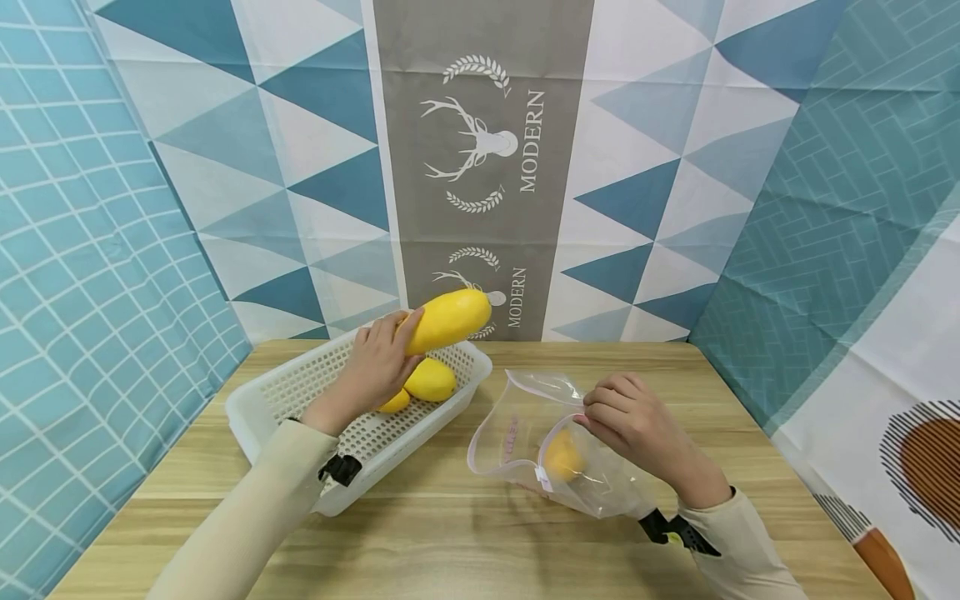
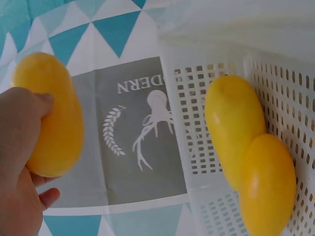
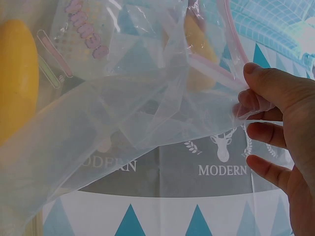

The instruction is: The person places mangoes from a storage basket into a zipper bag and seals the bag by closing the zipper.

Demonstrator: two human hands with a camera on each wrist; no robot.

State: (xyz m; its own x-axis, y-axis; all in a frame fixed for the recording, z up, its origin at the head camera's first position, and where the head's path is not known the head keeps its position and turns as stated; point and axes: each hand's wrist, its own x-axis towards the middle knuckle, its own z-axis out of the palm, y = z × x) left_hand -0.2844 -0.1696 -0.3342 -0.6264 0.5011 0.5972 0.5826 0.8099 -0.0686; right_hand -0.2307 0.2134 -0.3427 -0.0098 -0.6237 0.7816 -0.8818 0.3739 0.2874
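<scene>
My left hand [image 1: 373, 364] grips a smooth yellow mango [image 1: 454, 318] above the far right end of a white plastic basket [image 1: 423, 446]. In the left wrist view, the thumb lies across this mango [image 2: 56, 123] and the fingertips come round below it. Two more yellow mangoes [image 2: 234, 125] lie touching in the basket. On the right, my right hand [image 1: 637, 423] pinches the upper edge of a clear zip bag [image 1: 491, 442] between thumb and forefinger, its other fingers apart from the plastic. The bag's pink-edged mouth gapes toward the left, and a yellow fruit [image 1: 564, 457] lies inside.
A wooden table [image 1: 450, 533] carries the basket at left and the bag at right. Patterned cloth [image 1: 480, 208] hangs behind the table, with a blue tiled cloth [image 1: 90, 292] along the left side. Each wrist wears a black strap [image 1: 341, 469].
</scene>
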